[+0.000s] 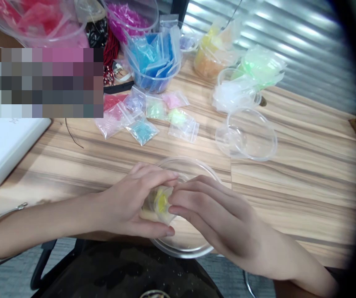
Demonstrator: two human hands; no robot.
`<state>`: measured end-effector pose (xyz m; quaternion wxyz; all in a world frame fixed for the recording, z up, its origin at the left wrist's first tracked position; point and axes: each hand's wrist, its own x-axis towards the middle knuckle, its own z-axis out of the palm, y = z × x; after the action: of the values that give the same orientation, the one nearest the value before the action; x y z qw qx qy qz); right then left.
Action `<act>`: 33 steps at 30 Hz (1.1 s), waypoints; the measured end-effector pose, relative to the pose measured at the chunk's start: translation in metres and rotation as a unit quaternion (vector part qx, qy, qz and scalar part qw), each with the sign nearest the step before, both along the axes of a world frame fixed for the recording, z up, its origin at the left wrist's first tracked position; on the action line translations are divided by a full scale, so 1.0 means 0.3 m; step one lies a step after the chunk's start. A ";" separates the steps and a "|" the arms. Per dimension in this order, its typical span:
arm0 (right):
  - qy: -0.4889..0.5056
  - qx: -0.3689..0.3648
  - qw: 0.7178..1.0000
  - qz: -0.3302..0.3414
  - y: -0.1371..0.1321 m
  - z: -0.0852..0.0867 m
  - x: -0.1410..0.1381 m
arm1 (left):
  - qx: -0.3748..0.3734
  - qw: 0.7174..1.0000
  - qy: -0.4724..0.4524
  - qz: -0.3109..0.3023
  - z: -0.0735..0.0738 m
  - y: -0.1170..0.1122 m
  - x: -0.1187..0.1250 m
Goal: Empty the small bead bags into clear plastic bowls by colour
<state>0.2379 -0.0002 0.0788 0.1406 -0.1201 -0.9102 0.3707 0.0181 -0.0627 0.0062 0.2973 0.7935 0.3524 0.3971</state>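
Note:
My left hand (137,198) curves round a small clear plastic cup (149,207), its thumb below and its fingers above. At the mouth of the cup is a small clear bag with something bright yellow in it (162,200). My right hand (215,211) meets it from the right with fingers pinched together at the bag's edge; the fingertips are partly hidden. Beneath both hands, a large round clear plastic tub (182,253) sits at the table's front edge.
Several small zip bags of coloured bits (142,131) lie beyond my hands. Behind them stand a tub of blue bags (153,62), an orange-and-yellow tub (210,62) and green bags (261,66). Clear tubs (252,134) rest at right, a white box (10,149) at left.

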 end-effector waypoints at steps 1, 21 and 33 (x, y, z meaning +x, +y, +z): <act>-0.014 -0.001 1.000 -0.003 -0.001 0.004 0.000 | 0.005 1.000 0.000 -0.002 -0.001 0.001 0.001; -0.023 -0.097 0.995 -0.015 0.004 0.034 -0.016 | 0.098 0.995 -0.027 0.001 -0.011 0.028 0.015; -0.180 0.055 0.982 -0.024 -0.001 -0.004 0.034 | 0.082 0.995 -0.048 -0.006 -0.012 0.022 0.016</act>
<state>0.2482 -0.0004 0.0777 -0.0101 -0.1985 -0.9366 0.2885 0.0229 -0.0562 0.0026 0.2505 0.7972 0.2992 0.4606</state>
